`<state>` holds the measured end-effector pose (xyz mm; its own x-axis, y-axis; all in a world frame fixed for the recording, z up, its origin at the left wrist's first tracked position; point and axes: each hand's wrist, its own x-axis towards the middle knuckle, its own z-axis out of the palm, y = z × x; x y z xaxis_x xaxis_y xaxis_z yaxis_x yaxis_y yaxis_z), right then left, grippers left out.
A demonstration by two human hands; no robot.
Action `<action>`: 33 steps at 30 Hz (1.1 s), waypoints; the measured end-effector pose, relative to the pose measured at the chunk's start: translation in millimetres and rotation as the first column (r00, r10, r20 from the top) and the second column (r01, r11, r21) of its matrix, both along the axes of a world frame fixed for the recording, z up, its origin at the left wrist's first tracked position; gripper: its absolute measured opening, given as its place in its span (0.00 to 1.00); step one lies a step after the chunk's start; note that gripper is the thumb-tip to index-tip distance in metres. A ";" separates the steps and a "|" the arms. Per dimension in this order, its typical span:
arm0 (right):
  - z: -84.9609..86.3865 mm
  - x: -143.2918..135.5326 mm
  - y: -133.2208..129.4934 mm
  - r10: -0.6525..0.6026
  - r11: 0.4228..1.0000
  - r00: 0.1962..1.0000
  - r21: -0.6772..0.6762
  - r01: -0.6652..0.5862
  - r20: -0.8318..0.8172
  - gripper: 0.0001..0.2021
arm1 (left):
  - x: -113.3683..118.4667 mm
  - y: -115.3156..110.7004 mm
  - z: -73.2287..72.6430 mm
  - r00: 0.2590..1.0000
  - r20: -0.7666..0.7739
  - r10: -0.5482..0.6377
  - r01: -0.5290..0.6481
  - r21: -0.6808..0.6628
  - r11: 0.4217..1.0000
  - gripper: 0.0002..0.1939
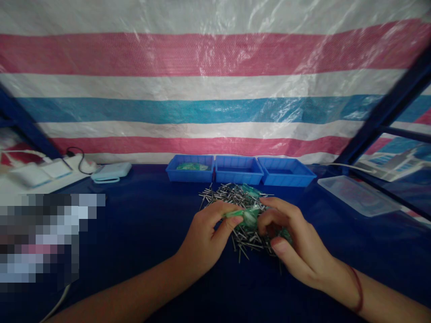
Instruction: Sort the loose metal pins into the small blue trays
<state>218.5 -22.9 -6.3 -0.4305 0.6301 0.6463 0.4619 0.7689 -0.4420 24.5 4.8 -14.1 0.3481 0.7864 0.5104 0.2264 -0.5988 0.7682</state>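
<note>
A loose pile of thin metal pieces, like rivets or nails point(247, 244), lies on the dark blue table, with bits of green plastic among them. My left hand point(210, 231) pinches a crinkled green plastic packet point(250, 216) between thumb and fingers, over the pile. Just right of the packet, my right hand point(296, 242) has its fingers curved and its thumb apart, with nothing visibly gripped. Some green plastic shows behind its fingers. Behind the pile stand three blue bins: the left bin point(171, 174) holds green packets; the middle bin point(238, 176) and right bin point(288, 179) show bare insides.
A translucent plastic lid point(358, 195) lies at the right. On the left are a light blue case point(112, 171), a power strip with chargers point(42, 172) and a blurred-out area. Blue metal posts point(390, 101) and a striped sheet point(202, 110) enclose the table.
</note>
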 end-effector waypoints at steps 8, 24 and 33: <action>-3.5 -8.7 4.3 -0.136 0.968 0.971 -0.235 0.088 -0.197 0.11 | 0.1 2.8 -8.2 0.994 -0.079 -0.076 0.096 0.288 0.953 0.26; 27.1 -78.8 141.5 -0.294 0.947 0.923 -0.207 0.246 -0.248 0.15 | -0.3 7.5 -16.9 0.998 0.038 0.046 -0.050 0.122 0.991 0.23; 29.5 5.0 91.1 -0.443 0.884 0.892 -0.126 0.451 0.089 0.09 | -1.8 5.3 -10.4 1.000 -0.018 0.013 -0.011 0.115 0.993 0.16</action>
